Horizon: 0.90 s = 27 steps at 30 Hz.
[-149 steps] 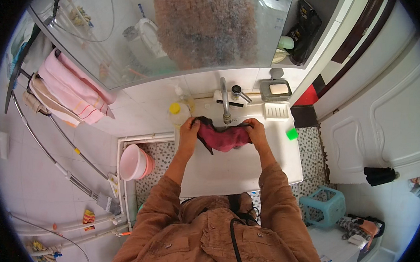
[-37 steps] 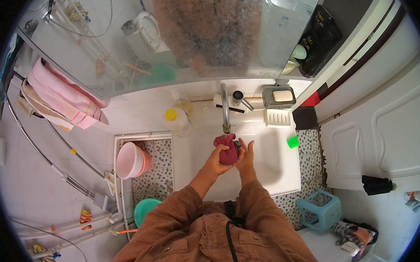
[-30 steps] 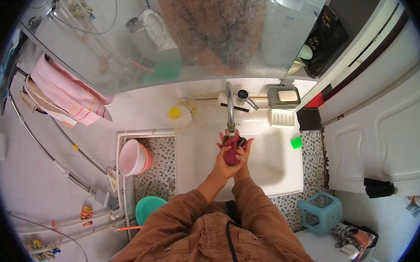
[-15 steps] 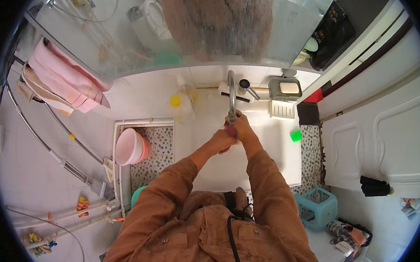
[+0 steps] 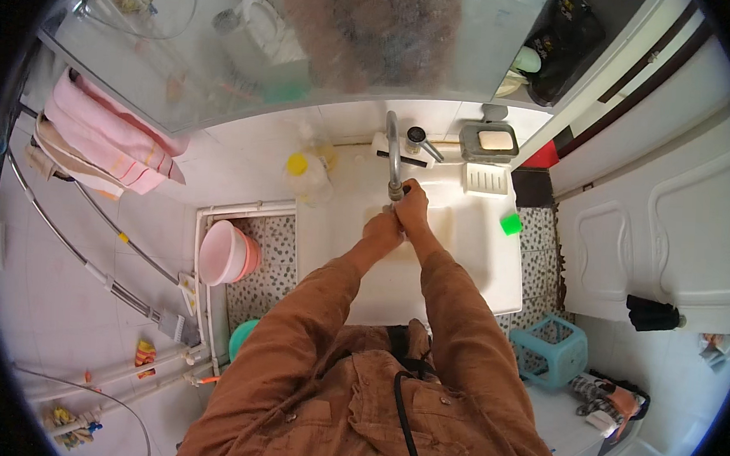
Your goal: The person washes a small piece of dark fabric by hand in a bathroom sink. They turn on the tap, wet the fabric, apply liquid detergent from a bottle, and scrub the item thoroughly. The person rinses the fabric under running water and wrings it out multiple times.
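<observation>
My two hands meet under the spout of the curved metal faucet (image 5: 394, 151), over the white sink (image 5: 478, 271). The left hand (image 5: 383, 231) is closed, with its fingers curled towards the right one. Just above and to the right, my right hand (image 5: 414, 206) is closed too, right beside the spout's tip. What lies between them is hidden; the small dark red thing seen there earlier does not show now. Behind the spout stands the faucet's lever handle (image 5: 417, 137).
A white soap dish (image 5: 485, 181), a bar of soap (image 5: 495, 141) in a grey dish and a green cup-like piece (image 5: 510, 225) sit along the right. A yellow-capped bottle (image 5: 307, 175) stands back left. Pink basins (image 5: 223, 254) and a blue stool (image 5: 550, 353) flank the sink.
My hands have drawn closer together under the spout. The dark red thing that showed between them has gone out of sight. The whole view has shifted slightly.
</observation>
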Each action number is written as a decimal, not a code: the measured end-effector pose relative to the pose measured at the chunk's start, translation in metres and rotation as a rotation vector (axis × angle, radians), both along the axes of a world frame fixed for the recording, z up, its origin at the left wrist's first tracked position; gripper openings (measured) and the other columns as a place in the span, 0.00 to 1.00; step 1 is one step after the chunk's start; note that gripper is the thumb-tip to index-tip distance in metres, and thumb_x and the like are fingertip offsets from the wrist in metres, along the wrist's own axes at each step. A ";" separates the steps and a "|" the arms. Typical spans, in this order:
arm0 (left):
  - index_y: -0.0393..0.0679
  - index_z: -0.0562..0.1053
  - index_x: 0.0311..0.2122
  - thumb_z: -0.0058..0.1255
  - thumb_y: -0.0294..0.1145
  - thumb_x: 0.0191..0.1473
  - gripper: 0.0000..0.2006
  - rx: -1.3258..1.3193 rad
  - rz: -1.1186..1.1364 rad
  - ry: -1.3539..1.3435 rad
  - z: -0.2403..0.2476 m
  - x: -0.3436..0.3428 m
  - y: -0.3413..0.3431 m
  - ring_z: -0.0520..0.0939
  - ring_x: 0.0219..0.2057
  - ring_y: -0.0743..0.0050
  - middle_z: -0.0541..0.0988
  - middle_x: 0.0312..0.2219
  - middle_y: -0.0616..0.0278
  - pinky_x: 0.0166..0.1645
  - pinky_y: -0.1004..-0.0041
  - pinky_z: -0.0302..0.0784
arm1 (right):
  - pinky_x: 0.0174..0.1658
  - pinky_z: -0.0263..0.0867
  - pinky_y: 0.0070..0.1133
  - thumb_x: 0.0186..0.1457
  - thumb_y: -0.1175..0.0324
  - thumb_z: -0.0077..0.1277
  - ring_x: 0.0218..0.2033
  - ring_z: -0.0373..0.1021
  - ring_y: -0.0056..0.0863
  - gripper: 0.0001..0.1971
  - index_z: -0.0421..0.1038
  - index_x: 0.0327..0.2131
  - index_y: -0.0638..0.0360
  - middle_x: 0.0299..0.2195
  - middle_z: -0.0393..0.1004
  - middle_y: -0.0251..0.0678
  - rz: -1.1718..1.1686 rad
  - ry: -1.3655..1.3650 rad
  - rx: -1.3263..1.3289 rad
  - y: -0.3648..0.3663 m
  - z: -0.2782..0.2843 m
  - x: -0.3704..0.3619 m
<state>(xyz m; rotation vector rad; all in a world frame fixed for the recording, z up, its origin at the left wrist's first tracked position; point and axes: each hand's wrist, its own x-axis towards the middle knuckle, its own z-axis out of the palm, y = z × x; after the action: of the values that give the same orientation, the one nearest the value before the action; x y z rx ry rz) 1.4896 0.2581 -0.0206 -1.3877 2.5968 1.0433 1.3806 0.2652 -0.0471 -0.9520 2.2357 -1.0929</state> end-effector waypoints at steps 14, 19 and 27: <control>0.45 0.70 0.41 0.54 0.43 0.53 0.15 1.175 0.635 0.511 -0.038 -0.016 -0.037 0.78 0.29 0.70 0.76 0.31 0.62 0.25 0.64 0.73 | 0.32 0.67 0.18 0.49 0.84 0.44 0.27 0.69 0.21 0.08 0.74 0.31 0.68 0.27 0.74 0.36 -0.063 -1.025 -0.452 0.017 0.056 0.012; 0.46 0.69 0.48 0.54 0.39 0.54 0.18 0.908 0.105 0.806 -0.119 -0.017 -0.056 0.78 0.37 0.71 0.76 0.40 0.62 0.36 0.67 0.76 | 0.36 0.67 0.18 0.47 0.84 0.42 0.31 0.71 0.21 0.15 0.76 0.37 0.66 0.31 0.77 0.36 0.021 -0.745 -0.377 0.024 0.066 0.015; 0.47 0.68 0.50 0.54 0.31 0.54 0.18 1.394 0.480 1.320 -0.121 -0.035 -0.043 0.78 0.42 0.71 0.77 0.43 0.63 0.44 0.67 0.76 | 0.28 0.66 0.16 0.51 0.78 0.46 0.26 0.69 0.19 0.10 0.76 0.36 0.67 0.29 0.76 0.34 -0.122 -0.451 -0.354 0.036 0.067 0.004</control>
<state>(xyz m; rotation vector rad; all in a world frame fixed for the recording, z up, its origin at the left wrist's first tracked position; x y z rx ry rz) 1.4543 0.2149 -0.1411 -0.8428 0.6658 3.5173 1.3842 0.3009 0.0202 -0.6193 1.7834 -1.6146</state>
